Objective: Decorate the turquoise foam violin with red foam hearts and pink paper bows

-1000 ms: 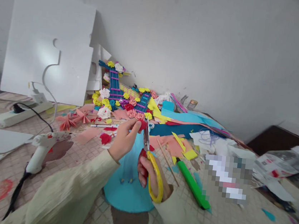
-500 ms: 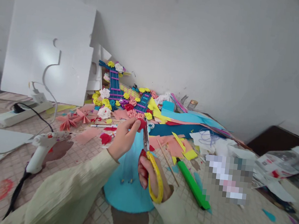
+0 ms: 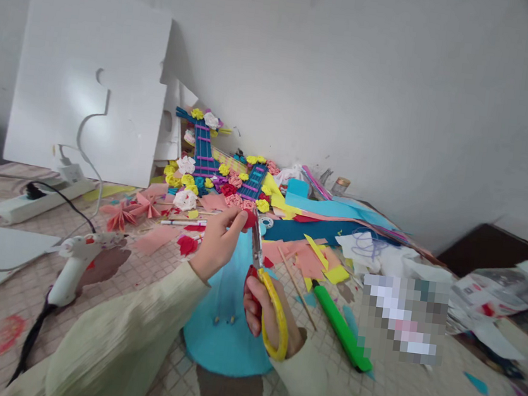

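Observation:
My left hand (image 3: 217, 242) pinches a small red paper piece (image 3: 250, 220) above the table. My right hand (image 3: 265, 308) grips yellow-handled scissors (image 3: 268, 291), fingers through the loops, and the blades point up at the red piece. Below both hands stands a light blue paper cone (image 3: 228, 324). Both forearms wear pale cream sleeves.
A white glue gun (image 3: 74, 263) with a black cord lies at the left, beside a power strip (image 3: 38, 197). A green marker (image 3: 341, 325) lies to the right. Paper flowers (image 3: 209, 173), coloured sheets (image 3: 333, 215) and scraps pile up behind. White foam boards (image 3: 89, 83) lean on the wall.
The hands, red piece and scissors hold almost the same place; the scissor blades have shifted very slightly to the left at the red piece.

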### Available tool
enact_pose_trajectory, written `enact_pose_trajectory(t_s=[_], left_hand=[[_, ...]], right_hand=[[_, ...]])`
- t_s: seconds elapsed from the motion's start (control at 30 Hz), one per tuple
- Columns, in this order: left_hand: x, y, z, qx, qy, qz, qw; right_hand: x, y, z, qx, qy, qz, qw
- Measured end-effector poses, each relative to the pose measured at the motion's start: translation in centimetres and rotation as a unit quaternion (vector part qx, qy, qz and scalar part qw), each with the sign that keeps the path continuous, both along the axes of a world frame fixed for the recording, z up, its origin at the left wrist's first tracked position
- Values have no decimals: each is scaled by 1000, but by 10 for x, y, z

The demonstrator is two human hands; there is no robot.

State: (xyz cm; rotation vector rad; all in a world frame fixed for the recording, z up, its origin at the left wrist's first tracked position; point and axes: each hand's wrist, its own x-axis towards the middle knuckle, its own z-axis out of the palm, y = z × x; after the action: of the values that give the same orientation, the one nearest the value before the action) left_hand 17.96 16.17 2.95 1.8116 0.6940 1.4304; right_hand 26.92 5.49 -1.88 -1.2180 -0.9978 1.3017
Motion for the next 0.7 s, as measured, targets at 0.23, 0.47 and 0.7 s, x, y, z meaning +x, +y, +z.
enact_pose_trajectory(t_s=[0.23,0.47,0.7], left_hand=[[0,0,4,6,-9,2,1000],[-2,-1,5,6,-6,6,1000],[-2,1,4,-3,-8,4,1000]], right_hand=[[-1,-1,3,2,-11,-5,1000],[-2,-2,6,0,-16,-3,1000],[-1,-1,6,-6,-12,-1,1000]])
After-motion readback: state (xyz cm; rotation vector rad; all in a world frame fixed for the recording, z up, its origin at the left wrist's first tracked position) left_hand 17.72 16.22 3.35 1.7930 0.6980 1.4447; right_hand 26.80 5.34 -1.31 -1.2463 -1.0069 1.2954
